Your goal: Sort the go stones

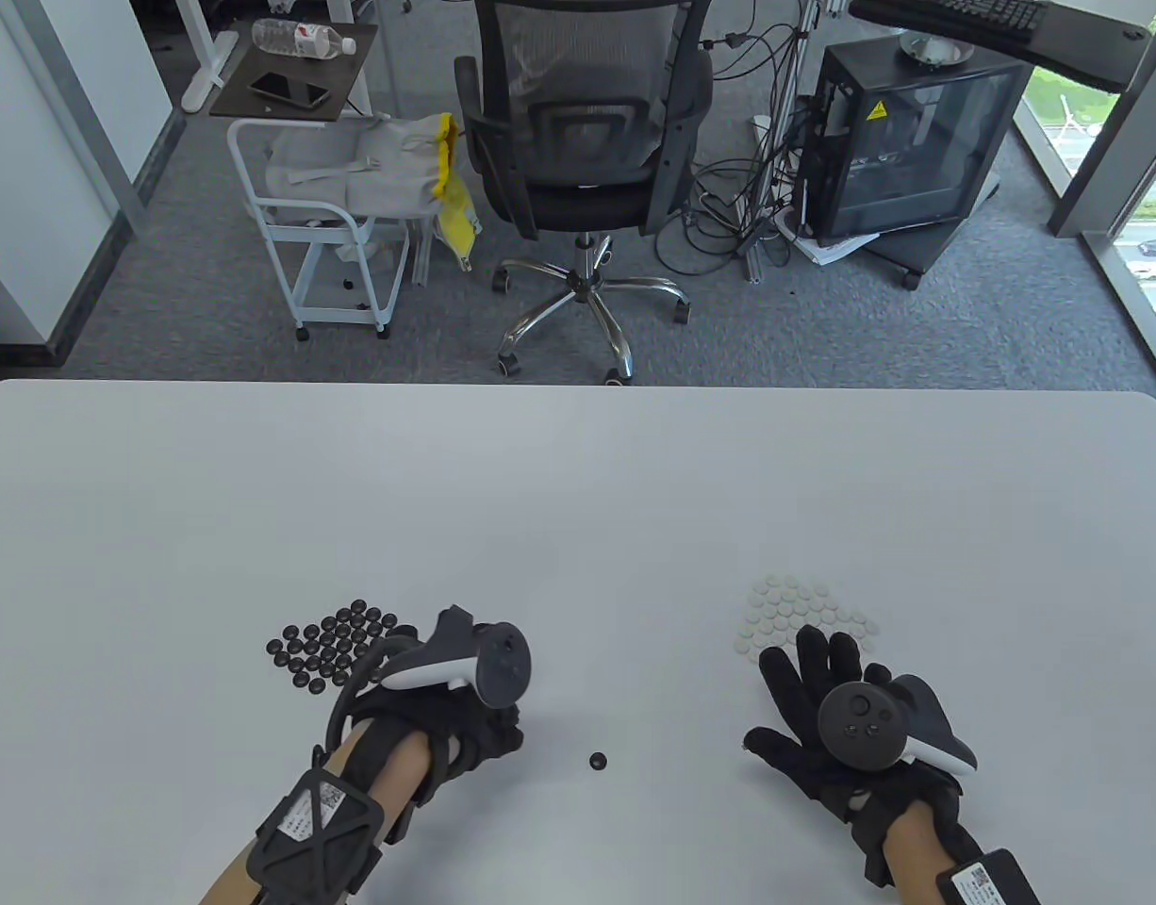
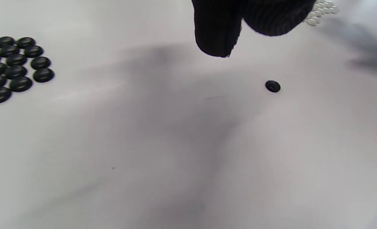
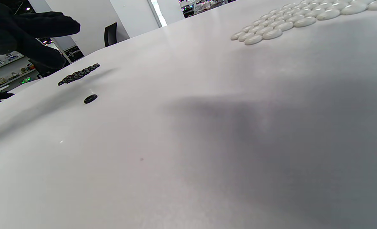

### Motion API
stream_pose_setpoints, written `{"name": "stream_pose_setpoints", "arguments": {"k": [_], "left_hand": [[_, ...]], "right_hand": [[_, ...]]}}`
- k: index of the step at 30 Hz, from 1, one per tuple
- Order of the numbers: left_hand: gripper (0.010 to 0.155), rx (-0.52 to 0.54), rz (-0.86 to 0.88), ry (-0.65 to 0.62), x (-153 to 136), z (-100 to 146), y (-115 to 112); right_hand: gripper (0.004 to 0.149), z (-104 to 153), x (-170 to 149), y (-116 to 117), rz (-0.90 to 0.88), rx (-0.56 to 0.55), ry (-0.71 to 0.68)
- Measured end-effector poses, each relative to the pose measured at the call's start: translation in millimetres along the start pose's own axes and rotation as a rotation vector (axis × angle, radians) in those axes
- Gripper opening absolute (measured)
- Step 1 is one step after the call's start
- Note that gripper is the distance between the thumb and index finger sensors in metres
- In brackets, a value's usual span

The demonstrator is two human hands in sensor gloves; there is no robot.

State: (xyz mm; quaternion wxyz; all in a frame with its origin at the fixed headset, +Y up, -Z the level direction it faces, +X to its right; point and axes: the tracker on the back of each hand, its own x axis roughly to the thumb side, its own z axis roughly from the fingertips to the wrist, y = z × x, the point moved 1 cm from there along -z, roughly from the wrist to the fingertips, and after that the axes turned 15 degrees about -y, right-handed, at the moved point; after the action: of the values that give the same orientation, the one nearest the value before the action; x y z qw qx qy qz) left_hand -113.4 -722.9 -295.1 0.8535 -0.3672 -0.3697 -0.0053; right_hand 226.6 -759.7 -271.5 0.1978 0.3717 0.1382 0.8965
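Black and alone, one Go stone (image 1: 598, 761) lies on the white table (image 1: 578, 490) nearest the person, between the two gloved hands and touching neither. The left hand (image 1: 465, 702) hovers just beside it on its left; whether its fingers (image 2: 217, 31) are curled or slack I cannot tell, though they hang above the table and seem to hold nothing. The right hand (image 1: 823, 707) lies further off, fingers spread straight and holding nothing, their tips by the near edge of the white stones (image 1: 804, 617). Further out on the left sits the black stones' cluster (image 1: 338, 646). The sorting looks almost done: the stray black stone remains. The next move calls for a fine pinch on a low, smooth stone, then a carry leftward to the black group.
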Motion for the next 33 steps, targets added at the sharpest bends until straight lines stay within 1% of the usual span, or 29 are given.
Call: {"name": "stream_pose_setpoints", "arguments": {"k": [3, 8, 11, 13, 15, 17, 20, 24, 29, 31, 33], "left_hand": [[0.061, -0.045, -0.040, -0.037, 20, -15, -2], [0.062, -0.070, -0.007, -0.085, 31, -38, -3], [0.063, -0.096, -0.010, -0.117, 38, -52, -8], [0.065, -0.121, -0.008, -0.100, 40, -60, -16], [0.065, -0.161, -0.041, -0.078, 41, -63, -24], [0.065, -0.170, -0.059, -0.070, 38, -60, -32], [0.064, -0.132, -0.031, -0.044, 22, -45, -40], [0.062, -0.090, 0.052, 0.037, -17, -8, -57], [0.060, -0.035, 0.182, 0.222, -81, 51, -79], [0.060, -0.016, 0.235, 0.289, -103, 70, -87], [0.060, 0.002, 0.281, 0.332, -121, 82, -92]], "right_hand": [[0.085, 0, 0, 0, 0.000, 0.000, 0.000], [0.085, 0, 1, 0, 0.001, 0.003, -0.002], [0.085, 0, 0, 0, 0.001, 0.001, 0.001], [0.085, 0, 0, 0, -0.001, 0.002, 0.002], [0.085, -1, 0, 0, 0.002, 0.007, 0.002], [0.085, -1, 0, 1, 0.001, 0.011, 0.002], [0.085, -1, 1, 0, 0.004, 0.008, -0.001], [0.085, -1, 1, -1, 0.006, 0.005, -0.006], [0.085, -1, 0, 0, 0.006, 0.014, -0.001], [0.085, -2, 0, 0, 0.006, 0.017, 0.001], [0.085, -2, 0, 1, 0.007, 0.022, 0.004]]}}
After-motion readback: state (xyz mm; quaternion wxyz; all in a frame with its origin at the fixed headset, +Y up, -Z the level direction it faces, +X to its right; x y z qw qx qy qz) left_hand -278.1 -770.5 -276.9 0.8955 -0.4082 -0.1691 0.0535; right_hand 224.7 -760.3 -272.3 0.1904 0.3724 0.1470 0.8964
